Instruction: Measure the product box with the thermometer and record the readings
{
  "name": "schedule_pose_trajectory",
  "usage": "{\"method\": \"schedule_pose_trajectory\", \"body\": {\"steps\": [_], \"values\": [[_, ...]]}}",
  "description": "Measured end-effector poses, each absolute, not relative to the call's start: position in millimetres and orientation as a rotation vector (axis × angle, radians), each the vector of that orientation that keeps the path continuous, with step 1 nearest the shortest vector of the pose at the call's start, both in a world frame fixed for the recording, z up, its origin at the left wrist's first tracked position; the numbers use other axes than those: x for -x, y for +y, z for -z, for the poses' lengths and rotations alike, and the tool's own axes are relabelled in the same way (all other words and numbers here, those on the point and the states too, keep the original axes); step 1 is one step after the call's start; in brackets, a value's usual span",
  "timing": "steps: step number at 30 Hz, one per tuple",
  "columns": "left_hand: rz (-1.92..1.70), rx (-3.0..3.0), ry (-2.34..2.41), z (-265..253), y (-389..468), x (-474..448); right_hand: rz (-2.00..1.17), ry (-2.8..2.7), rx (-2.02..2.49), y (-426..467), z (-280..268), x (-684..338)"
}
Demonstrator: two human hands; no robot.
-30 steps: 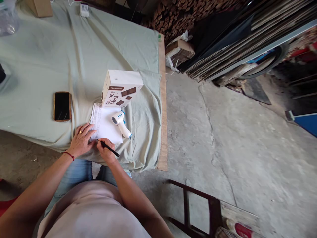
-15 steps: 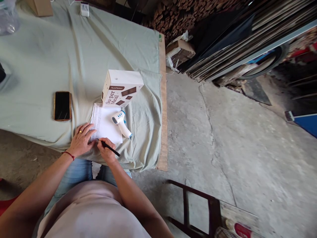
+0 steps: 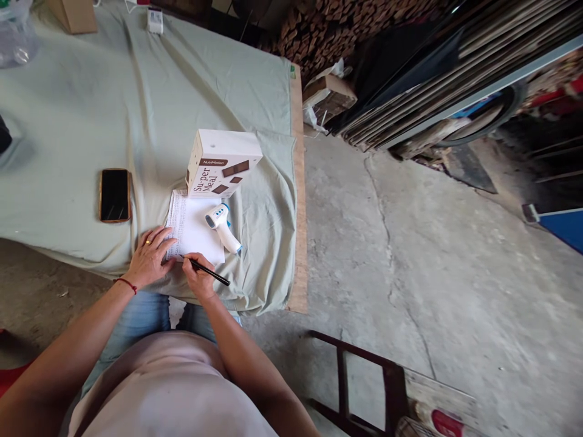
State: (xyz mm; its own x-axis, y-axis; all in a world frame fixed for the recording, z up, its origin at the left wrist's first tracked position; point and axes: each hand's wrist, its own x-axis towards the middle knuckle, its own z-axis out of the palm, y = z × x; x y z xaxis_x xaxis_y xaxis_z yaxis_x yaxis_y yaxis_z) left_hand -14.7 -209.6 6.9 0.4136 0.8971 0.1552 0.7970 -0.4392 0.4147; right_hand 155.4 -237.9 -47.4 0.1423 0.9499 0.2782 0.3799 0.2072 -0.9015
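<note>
My right hand (image 3: 199, 274) grips a black pen (image 3: 210, 272), its tip at the lower edge of a white sheet of paper (image 3: 197, 233). Rows of small writing run along the paper's left side. My left hand (image 3: 151, 255) lies with fingers spread over the paper's lower left edge, a ring on one finger. On the right part of the sheet rests a white and blue infrared thermometer (image 3: 223, 228), its handle reaching past the edge onto the cloth. A white and brown "Super Meal" box (image 3: 223, 162) stands upright at the paper's far edge.
A phone (image 3: 115, 195) lies left of the paper on the pale green tablecloth (image 3: 73, 133). At the far edge are a small white box (image 3: 155, 20), a cardboard box (image 3: 75, 15) and a plastic bag (image 3: 16, 36). A dark chair frame (image 3: 364, 376) stands on the concrete floor.
My right hand has shifted slightly to the right along the bottom of the paper, carrying the pen with it. My left hand stays in place.
</note>
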Motion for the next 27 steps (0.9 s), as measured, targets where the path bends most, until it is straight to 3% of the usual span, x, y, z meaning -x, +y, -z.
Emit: {"method": "schedule_pose_trajectory", "body": {"steps": [27], "values": [[-0.506, -2.432, 1.485, -3.3, -209.6, 15.6, -0.465, -1.503, 1.353, -237.0, 45.0, -163.2]]}}
